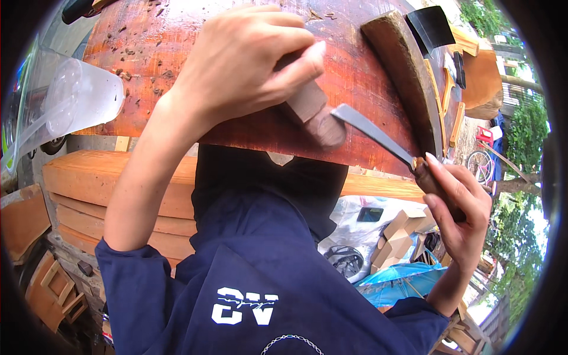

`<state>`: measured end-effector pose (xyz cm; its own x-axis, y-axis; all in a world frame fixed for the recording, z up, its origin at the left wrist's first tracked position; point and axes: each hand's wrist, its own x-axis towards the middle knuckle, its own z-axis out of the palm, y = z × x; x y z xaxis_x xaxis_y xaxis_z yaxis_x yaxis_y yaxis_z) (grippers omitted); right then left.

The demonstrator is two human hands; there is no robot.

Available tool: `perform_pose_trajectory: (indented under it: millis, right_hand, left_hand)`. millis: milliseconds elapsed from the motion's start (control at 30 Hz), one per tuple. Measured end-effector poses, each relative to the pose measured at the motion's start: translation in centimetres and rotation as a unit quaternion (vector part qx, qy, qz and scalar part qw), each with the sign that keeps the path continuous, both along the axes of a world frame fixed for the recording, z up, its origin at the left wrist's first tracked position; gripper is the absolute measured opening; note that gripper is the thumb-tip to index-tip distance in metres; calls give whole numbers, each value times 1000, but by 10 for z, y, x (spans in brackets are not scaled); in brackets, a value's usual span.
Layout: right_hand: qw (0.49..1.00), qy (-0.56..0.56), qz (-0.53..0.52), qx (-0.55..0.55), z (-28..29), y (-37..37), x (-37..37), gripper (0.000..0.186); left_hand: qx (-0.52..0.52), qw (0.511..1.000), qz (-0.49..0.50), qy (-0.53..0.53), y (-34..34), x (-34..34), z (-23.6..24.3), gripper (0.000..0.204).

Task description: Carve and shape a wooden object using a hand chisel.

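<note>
My left hand [251, 62] is closed round a wooden block [307, 102], pressing it near the front edge of the reddish-brown wooden table [355, 77]. Most of the block lies hidden under the fingers; its stepped, rounded end sticks out toward my right. In my right hand [458, 201] is a chisel [378, 139], gripped by its brown wooden handle. The flat metal blade points left, and its tip meets the rounded end of the block or lies just over it; I cannot tell which.
A long curved wooden piece [408, 83] lies along the table's right side, beside a dark metal blade [430, 28]. Wood chips [155, 62] scatter at the left, by a clear plastic container [94, 97]. Below stand stacked orange-brown planks [112, 177] and a blue umbrella [402, 281].
</note>
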<state>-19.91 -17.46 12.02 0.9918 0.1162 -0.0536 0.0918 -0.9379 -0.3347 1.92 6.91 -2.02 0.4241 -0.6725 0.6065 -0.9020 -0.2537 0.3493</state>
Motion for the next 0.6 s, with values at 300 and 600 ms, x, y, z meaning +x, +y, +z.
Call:
perform_pose_trajectory:
  millis: [300, 600]
  right_hand:
    - [998, 58, 20, 30, 15, -1, 10, 51]
    - [994, 93, 31, 57, 21, 2, 22, 47]
  left_hand:
    - [-7, 994, -107, -29, -5, 9, -11, 20]
    - [-33, 990, -123, -53, -8, 7, -14, 15]
